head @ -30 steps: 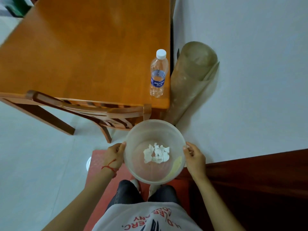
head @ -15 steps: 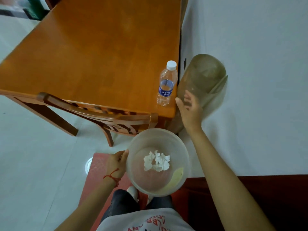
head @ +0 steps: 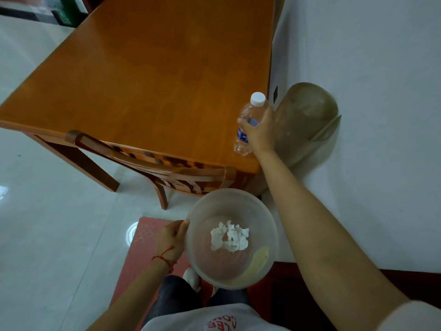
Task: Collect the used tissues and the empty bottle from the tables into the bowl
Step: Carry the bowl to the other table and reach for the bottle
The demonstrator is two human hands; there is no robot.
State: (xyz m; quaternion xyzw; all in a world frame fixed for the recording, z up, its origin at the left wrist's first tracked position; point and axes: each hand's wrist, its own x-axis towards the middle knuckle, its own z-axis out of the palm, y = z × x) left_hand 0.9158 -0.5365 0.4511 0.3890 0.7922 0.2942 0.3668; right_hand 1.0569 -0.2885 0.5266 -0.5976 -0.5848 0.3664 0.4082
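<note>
Head view: your right hand (head: 259,132), half a second ago open and short of the clear plastic water bottle with white cap (head: 250,120), now wraps its blue label; the bottle stands upright at the orange wooden table's (head: 155,80) near corner. Pickup can follow. Your left hand (head: 171,240) grips the translucent plastic bowl's (head: 198,211) rim, crumpled white tissues (head: 229,236) inside, below your right forearm.

Table (head: 148,75): glossy varnished wood, smooth. Chair (head: 152,163) same wood, glossy. Bottle (head: 248,123): clear thin plastic, crinkled, white plastic cap, glossy blue label. Bowl (head: 269,225): translucent frosted plastic, matt. Tissues (head: 229,236): white crumpled paper. Floor (head: 47,223): glossy tile. Wall (head: 381,68): matt. Roll (head: 307,120): translucent, brownish plastic sheet. Red thread on wrist (head: 164,258).
</note>
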